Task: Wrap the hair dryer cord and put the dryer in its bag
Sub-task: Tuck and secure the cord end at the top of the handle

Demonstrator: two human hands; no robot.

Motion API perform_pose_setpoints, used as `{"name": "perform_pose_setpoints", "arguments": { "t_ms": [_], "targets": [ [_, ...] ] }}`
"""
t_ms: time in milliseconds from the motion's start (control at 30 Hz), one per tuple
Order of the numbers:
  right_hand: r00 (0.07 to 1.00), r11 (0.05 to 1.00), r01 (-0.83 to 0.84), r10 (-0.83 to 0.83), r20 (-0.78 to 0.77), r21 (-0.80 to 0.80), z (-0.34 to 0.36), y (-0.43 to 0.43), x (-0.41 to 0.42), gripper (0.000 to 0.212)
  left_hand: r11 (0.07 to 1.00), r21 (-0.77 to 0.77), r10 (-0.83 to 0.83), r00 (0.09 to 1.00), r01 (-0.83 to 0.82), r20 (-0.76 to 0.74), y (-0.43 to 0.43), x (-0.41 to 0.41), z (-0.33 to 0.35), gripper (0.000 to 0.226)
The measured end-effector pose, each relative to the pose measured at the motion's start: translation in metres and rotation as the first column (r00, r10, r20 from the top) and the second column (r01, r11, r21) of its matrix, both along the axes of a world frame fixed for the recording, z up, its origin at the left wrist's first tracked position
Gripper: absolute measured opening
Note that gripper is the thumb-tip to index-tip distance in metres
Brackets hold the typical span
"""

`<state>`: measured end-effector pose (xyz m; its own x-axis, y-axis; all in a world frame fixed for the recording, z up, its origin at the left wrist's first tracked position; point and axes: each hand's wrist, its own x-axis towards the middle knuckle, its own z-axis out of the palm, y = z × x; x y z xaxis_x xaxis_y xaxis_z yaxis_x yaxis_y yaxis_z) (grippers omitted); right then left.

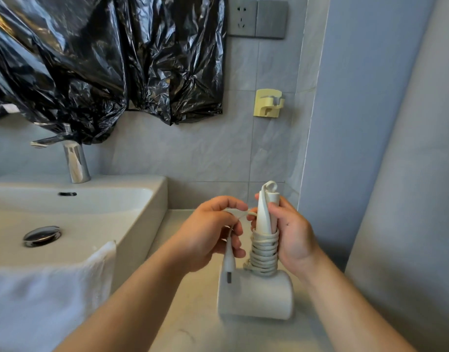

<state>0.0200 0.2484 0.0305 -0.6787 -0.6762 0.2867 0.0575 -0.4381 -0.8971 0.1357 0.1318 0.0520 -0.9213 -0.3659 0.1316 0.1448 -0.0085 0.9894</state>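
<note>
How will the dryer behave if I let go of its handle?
The dryer probably rolls or tips: its round barrel lies sideways on the counter, handle up, steadied by the right hand. The cord looks floppy; its loose end may unwind.

White hair dryer handle up on counter, cord coiled round handle, plug dangling

I recorded the hair dryer as smooth, matt white plastic; its cord had a smooth, slightly dull plastic jacket. The faucet and drain plug were polished, mirror-bright metal. The sink looked glossy and ceramic. The towel was rough white cloth. The black sheeting was crinkled, glossy plastic
</note>
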Motion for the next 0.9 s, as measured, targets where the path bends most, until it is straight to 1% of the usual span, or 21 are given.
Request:
{"name": "perform_pose_setpoints", "arguments": {
  "t_ms": [67,100,133,167,233,300,367,467,533,633,667,733,800,867,900],
  "targets": [
    [1.0,0.998,0.018,-0.018,-0.013,-0.063,-0.005,0.001,0.007,0.028,0.986,0.161,-0.036,0.997,0.046,-0.067,0.011,0.003,-0.008,0.038],
    [0.999,0.996,0.019,-0.022,-0.044,-0.084,-0.007,0.004,0.01,0.029,0.971,0.223,-0.061,0.992,0.086,-0.114,0.016,0.005,-0.012,0.039],
    [0.996,0.995,0.025,-0.033,-0.083,-0.093,-0.008,0.007,0.012,0.029,0.958,0.259,-0.086,0.984,0.125,-0.159,0.02,0.007,-0.017,0.04],
    [0.991,0.994,0.043,-0.055,-0.121,-0.097,-0.009,0.011,0.012,0.028,0.953,0.259,-0.105,0.975,0.154,-0.196,0.023,0.008,-0.021,0.041],
    [0.982,0.994,0.066,-0.08,-0.172,-0.087,-0.011,0.018,0.012,0.03,0.963,0.208,-0.12,0.965,0.169,-0.232,0.026,0.011,-0.031,0.047],
    [0.967,0.995,0.072,-0.088,-0.237,-0.075,-0.012,0.022,0.012,0.032,0.982,0.134,-0.098,0.968,0.131,-0.23,0.026,0.011,-0.039,0.051],
    [0.944,0.991,0.108,-0.126,-0.306,-0.075,-0.014,0.023,0.015,0.025,0.997,0.021,-0.067,0.972,0.073,-0.225,0.026,0.012,-0.044,0.045],
    [0.933,0.981,0.154,-0.183,-0.31,-0.117,-0.016,0.02,0.018,0.014,0.99,-0.138,-0.012,0.977,-0.018,-0.212,0.03,0.013,-0.048,0.044],
    [0.917,0.972,0.183,-0.222,-0.331,-0.145,-0.019,0.017,0.019,0.011,0.987,-0.156,0.01,0.975,-0.046,-0.221,0.033,0.012,-0.051,0.039],
    [0.89,0.962,0.231,-0.27,-0.368,-0.146,-0.023,0.015,0.018,0.017,0.993,-0.101,0.028,0.967,-0.055,-0.252,0.039,0.012,-0.052,0.025],
    [0.897,0.965,0.218,-0.258,-0.36,-0.147,-0.024,0.015,0.018,0.021,0.996,-0.077,0.021,0.97,-0.041,-0.243,0.039,0.012,-0.052,0.025],
    [0.927,0.977,0.154,-0.194,-0.321,-0.147,-0.023,0.017,0.018,0.032,0.999,-0.052,-0.023,0.978,0.013,-0.207,0.035,0.013,-0.053,0.035],
    [0.928,0.979,0.139,-0.18,-0.325,-0.146,-0.021,0.018,0.02,0.036,0.995,-0.082,-0.072,0.982,0.059,-0.176,0.032,0.014,-0.053,0.044],
    [0.906,0.971,0.174,-0.223,-0.359,-0.165,-0.02,0.017,0.023,0.038,0.988,-0.149,-0.073,0.983,0.047,-0.17,0.033,0.014,-0.054,0.041],
    [0.897,0.966,0.191,-0.244,-0.369,-0.174,-0.02,0.016,0.023,0.041,0.981,-0.194,-0.041,0.984,0.006,-0.176,0.033,0.011,-0.056,0.037]
  ]
}}
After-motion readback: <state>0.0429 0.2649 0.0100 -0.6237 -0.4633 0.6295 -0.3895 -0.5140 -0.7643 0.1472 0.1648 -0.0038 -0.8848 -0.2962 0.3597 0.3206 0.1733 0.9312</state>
